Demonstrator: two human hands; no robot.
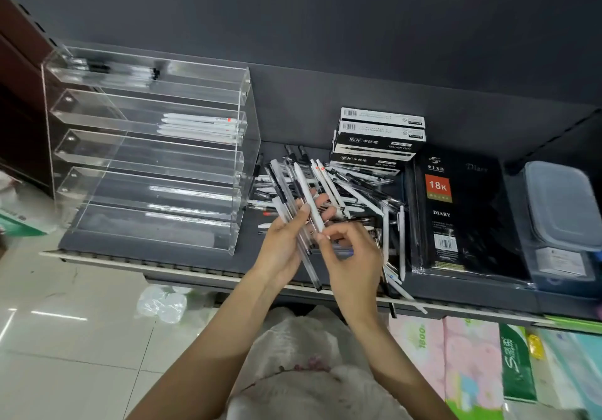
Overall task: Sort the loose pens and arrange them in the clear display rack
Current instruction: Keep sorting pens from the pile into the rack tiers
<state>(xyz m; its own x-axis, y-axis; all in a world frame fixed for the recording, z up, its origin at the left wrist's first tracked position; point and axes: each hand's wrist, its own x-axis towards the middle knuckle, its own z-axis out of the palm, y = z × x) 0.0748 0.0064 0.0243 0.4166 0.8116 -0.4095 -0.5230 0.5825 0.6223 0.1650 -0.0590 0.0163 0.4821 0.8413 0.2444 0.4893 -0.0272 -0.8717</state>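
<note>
both hands grip pens: the left hand (pixel 284 246) curls round a fanned bundle of pens (pixel 294 211), and the right hand (pixel 353 256) pinches the lower end of a white pen (pixel 308 196) lying across that bundle. behind them, a dark shelf (pixel 325 100) carries the clear display rack (pixel 146 146) on the left, with white pens in its second tier (pixel 200 126) and dark pens in the top one (pixel 97 67). a black diary (pixel 456 211) lies right of the loose pile of pens (pixel 355 191); pen boxes (pixel 378 139) are stacked behind it
</note>
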